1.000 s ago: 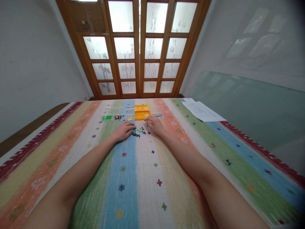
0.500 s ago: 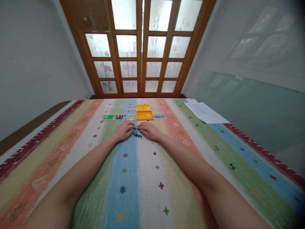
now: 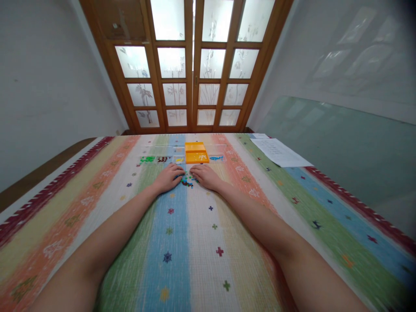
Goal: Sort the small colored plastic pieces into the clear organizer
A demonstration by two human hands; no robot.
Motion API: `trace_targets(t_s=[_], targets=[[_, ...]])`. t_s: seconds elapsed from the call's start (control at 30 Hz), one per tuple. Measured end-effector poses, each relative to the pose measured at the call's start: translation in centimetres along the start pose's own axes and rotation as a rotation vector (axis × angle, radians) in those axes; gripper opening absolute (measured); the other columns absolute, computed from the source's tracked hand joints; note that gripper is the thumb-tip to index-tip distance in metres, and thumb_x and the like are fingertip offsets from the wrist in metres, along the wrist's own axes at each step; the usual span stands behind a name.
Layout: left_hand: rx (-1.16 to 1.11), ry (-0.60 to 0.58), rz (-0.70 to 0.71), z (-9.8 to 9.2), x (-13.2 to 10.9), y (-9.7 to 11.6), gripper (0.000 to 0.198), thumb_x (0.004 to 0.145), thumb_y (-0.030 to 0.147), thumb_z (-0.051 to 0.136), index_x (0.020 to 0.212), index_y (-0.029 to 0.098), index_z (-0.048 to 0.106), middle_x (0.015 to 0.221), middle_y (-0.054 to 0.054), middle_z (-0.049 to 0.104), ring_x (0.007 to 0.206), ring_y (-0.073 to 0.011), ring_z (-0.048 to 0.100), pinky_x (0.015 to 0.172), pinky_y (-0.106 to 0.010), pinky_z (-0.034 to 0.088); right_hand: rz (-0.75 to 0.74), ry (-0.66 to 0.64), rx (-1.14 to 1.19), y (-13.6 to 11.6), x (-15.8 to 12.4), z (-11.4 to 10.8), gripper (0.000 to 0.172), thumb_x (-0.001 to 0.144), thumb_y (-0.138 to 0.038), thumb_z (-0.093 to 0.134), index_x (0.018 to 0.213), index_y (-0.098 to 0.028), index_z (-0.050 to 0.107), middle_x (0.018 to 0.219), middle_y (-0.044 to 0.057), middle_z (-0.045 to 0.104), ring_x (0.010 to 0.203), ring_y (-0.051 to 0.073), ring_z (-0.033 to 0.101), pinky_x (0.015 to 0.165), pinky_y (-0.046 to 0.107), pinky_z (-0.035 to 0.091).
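A small heap of tiny coloured beads (image 3: 187, 180) lies on the striped cloth between my two hands. My left hand (image 3: 169, 177) rests palm down on the cloth, fingers loosely curled against the heap's left side. My right hand (image 3: 203, 175) lies palm down against the heap's right side, its fingers reaching toward the beads. Whether either hand holds a bead is too small to tell. Just beyond the hands stands a clear divided box (image 3: 152, 160) with green, dark, yellow and blue beads in separate cells, and an orange tray (image 3: 196, 153) sits in its middle.
The striped cloth (image 3: 195, 242) covers the whole table. A white printed sheet (image 3: 279, 152) lies at the far right. A glass pane (image 3: 341, 143) leans along the right wall. Wooden glazed doors (image 3: 191, 65) stand behind the table's far edge.
My right hand came back from the orange tray to the right side of the bead heap. My left hand has stayed in place.
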State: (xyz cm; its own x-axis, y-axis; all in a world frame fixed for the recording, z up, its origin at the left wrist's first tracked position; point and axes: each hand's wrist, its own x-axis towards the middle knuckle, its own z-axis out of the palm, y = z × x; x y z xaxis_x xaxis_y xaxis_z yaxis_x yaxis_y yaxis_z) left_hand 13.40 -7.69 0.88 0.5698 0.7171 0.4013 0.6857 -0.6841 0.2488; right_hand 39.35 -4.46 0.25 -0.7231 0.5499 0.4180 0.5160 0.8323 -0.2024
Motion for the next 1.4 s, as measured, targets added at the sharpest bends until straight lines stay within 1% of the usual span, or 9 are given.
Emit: trace_targets(t_s=[0.33,0.53,0.63,0.73,0.93,1.07,1.2,1.3,1.4], targets=[[0.001,-0.009,0.007,0.0,0.2,0.3,0.030,0.099,0.029,0.055,0.121,0.027,0.074,0.123,-0.008,0.069,0.121,-0.0259,0.056,0.111,-0.047,0.043,-0.037,-0.021,-0.075,-0.4,0.0,-0.5,0.027,0.104,-0.030,0.055,0.119,-0.023,0.077,0.121,0.010,0.073,0.113,0.025,0.064,0.103,0.043,0.043],[0.011,-0.011,0.023,0.0,0.2,0.2,0.030,0.099,0.029,0.055,0.123,0.025,0.073,0.123,-0.008,0.069,0.121,-0.0261,0.056,0.111,-0.046,0.043,-0.021,-0.005,-0.099,-0.5,0.2,-0.5,0.027,0.106,-0.028,0.053,0.114,-0.021,0.077,0.117,0.010,0.075,0.111,0.023,0.065,0.102,0.040,0.044],[0.024,-0.011,0.038,0.0,0.2,0.2,0.030,0.100,0.028,0.055,0.124,0.024,0.073,0.123,-0.008,0.069,0.121,-0.0261,0.056,0.111,-0.046,0.044,0.045,0.050,-0.067,-0.3,0.2,-0.4,0.028,0.106,-0.027,0.051,0.114,-0.020,0.077,0.116,0.010,0.075,0.110,0.023,0.066,0.101,0.038,0.046],[0.035,-0.011,0.043,0.1,0.2,0.1,0.031,0.100,0.029,0.054,0.124,0.024,0.073,0.122,-0.008,0.069,0.120,-0.0262,0.056,0.111,-0.047,0.044,0.129,0.139,-0.019,0.5,0.2,-0.3,0.030,0.107,-0.027,0.050,0.118,-0.020,0.076,0.122,0.010,0.074,0.113,0.023,0.066,0.103,0.039,0.047],[0.030,-0.009,0.031,0.1,0.2,0.1,0.031,0.101,0.031,0.054,0.125,0.024,0.073,0.123,-0.009,0.069,0.121,-0.0267,0.056,0.111,-0.048,0.044,0.340,0.393,0.032,3.0,-0.1,-0.8,0.034,0.106,-0.027,0.048,0.126,-0.021,0.074,0.131,0.011,0.071,0.121,0.025,0.065,0.110,0.043,0.047],[0.024,-0.020,0.041,0.0,0.2,0.2,0.032,0.101,0.029,0.053,0.126,0.024,0.072,0.125,-0.008,0.069,0.122,-0.0265,0.055,0.112,-0.047,0.043,0.383,0.390,0.085,4.7,-0.3,-0.7,0.034,0.103,-0.025,0.051,0.127,-0.020,0.074,0.134,0.011,0.070,0.124,0.025,0.065,0.114,0.044,0.046],[0.032,-0.033,0.043,0.1,0.2,0.3,0.034,0.102,0.031,0.053,0.130,0.025,0.070,0.128,-0.009,0.067,0.123,-0.0265,0.055,0.113,-0.047,0.043,0.403,0.430,0.138,5.5,-0.4,-0.3,0.035,0.103,-0.025,0.048,0.125,-0.019,0.074,0.129,0.011,0.073,0.119,0.024,0.067,0.110,0.042,0.049],[0.039,-0.024,0.022,0.2,0.2,0.2,0.037,0.103,0.035,0.052,0.135,0.025,0.067,0.130,-0.010,0.067,0.124,-0.0269,0.055,0.113,-0.047,0.043,0.386,0.454,0.127,5.2,-0.4,-0.2,0.034,0.104,-0.026,0.048,0.122,-0.019,0.075,0.124,0.011,0.074,0.115,0.024,0.068,0.107,0.042,0.051],[0.061,0.004,-0.023,0.3,0.2,-0.1,0.036,0.102,0.035,0.052,0.133,0.023,0.067,0.128,-0.010,0.068,0.123,-0.0271,0.056,0.112,-0.047,0.043,0.285,0.402,0.123,3.8,-0.2,-0.3,0.031,0.104,-0.027,0.049,0.117,-0.020,0.077,0.121,0.011,0.074,0.114,0.024,0.067,0.106,0.041,0.050]])
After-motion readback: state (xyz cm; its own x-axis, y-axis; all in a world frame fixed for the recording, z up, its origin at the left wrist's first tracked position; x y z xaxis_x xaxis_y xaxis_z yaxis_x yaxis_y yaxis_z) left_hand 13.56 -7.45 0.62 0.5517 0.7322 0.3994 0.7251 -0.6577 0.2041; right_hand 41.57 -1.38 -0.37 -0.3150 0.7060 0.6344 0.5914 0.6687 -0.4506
